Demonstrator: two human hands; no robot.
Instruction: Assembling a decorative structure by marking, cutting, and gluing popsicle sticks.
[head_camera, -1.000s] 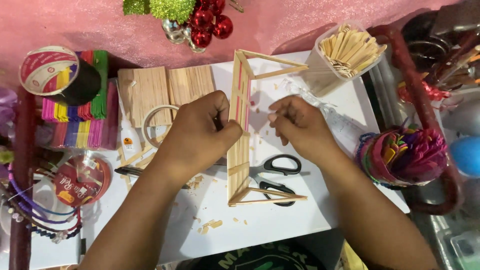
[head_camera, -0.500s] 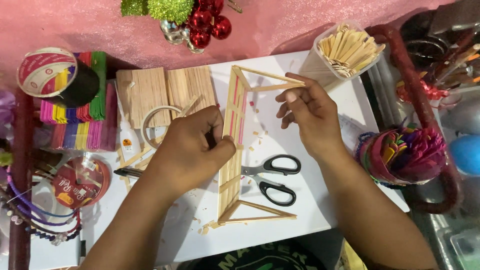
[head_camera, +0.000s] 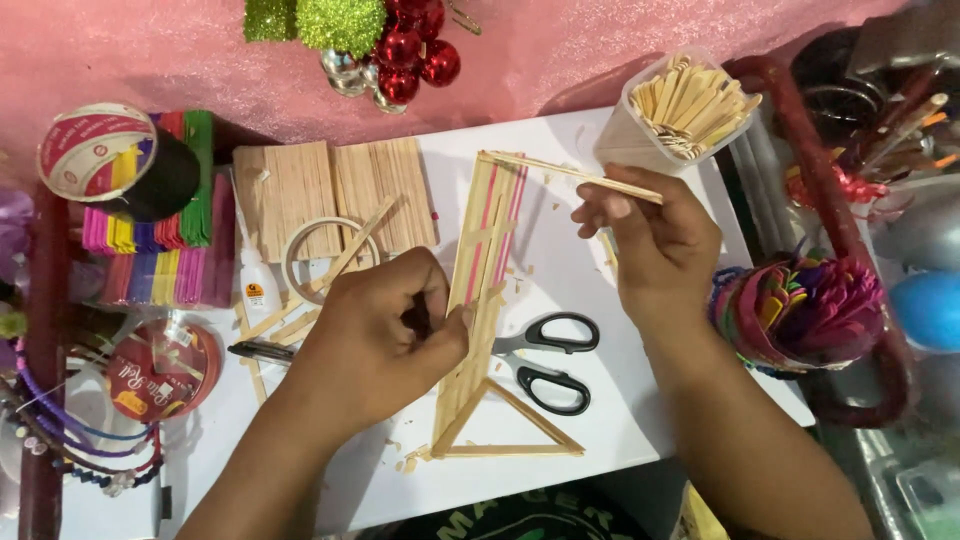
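At the middle of the frame, your left hand (head_camera: 385, 335) is curled shut around the long side of a stick frame (head_camera: 485, 300), a tall panel of wooden and pink craft sticks that runs from the lower centre up toward the top centre. Your fingers close on its left edge about halfway along. Its lower end spreads into a triangle of sticks resting on the white board (head_camera: 600, 410).

Right of centre, your right hand (head_camera: 655, 240) pinches a loose stick (head_camera: 575, 172) between thumb and fingertips; that stick reaches leftward to the upper corner of the frame and appears to touch it there.

Just below and between your hands lie black-handled scissors (head_camera: 545, 358), flat on the board and close beside the frame. Upper left of the frame's panel sits a flat wooden sheet of joined sticks (head_camera: 335, 190) with a tape ring (head_camera: 325, 258) on it. Upper right of the picture holds a clear tub of plain sticks (head_camera: 685, 110), near your right hand but apart from it. Far left shows a stack of coloured sticks (head_camera: 160, 250).
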